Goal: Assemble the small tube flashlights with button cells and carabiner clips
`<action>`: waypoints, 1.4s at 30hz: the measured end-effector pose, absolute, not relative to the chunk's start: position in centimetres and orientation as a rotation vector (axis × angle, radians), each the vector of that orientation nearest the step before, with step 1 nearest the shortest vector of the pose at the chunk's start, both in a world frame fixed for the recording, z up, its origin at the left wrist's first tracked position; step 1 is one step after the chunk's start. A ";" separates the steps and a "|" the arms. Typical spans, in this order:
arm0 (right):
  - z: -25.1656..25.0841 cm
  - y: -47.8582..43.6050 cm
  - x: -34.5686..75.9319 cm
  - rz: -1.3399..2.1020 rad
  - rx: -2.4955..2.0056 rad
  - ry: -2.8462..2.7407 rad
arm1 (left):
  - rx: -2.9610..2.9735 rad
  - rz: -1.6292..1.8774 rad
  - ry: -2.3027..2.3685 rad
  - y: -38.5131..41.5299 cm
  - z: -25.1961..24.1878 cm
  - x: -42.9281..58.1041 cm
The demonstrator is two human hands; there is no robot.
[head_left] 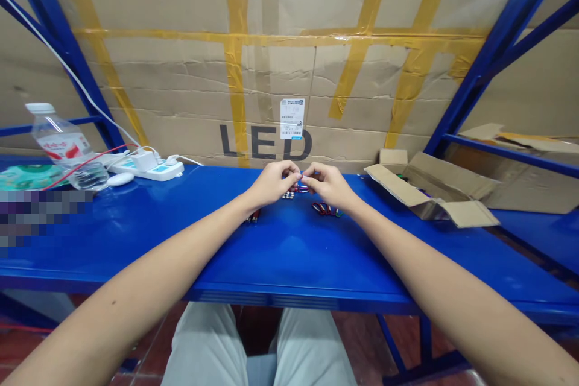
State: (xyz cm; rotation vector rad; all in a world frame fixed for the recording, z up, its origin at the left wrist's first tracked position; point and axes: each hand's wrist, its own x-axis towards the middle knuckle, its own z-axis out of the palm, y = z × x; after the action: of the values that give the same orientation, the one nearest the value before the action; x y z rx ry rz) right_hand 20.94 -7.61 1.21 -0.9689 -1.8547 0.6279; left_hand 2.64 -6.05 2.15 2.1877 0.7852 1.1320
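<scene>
Both of my hands meet above the far middle of the blue table (289, 259). My left hand (277, 182) has thumb and forefinger pinched together. Facing it, my right hand (329, 184) is pinched the same way, fingertips nearly touching the left ones. A tiny reddish piece shows between them, too small to name. Small silvery round pieces (288, 195) lie just beneath the hands. To their right is a group of coloured metallic loops (326, 210), in red, blue and green. Several dark red pieces (254, 216) are partly hidden by my left wrist.
An open cardboard box (429, 187) with coloured items inside stands at the right. A water bottle (67, 148), a white power strip (149, 167) and cables are at the left. Behind the table rises a large taped carton (190, 84), between blue metal posts (493, 42).
</scene>
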 end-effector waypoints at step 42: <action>0.1 -6.2 20.1 0.953 -1.073 -1.624 | 2.837 0.866 0.958 -6.6 1.3 3.2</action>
State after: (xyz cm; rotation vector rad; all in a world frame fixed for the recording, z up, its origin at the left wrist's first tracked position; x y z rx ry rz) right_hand 20.08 -6.23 0.06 -1.0729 -1.6238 0.9534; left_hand 3.16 -6.61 1.29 2.8373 0.9583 0.8659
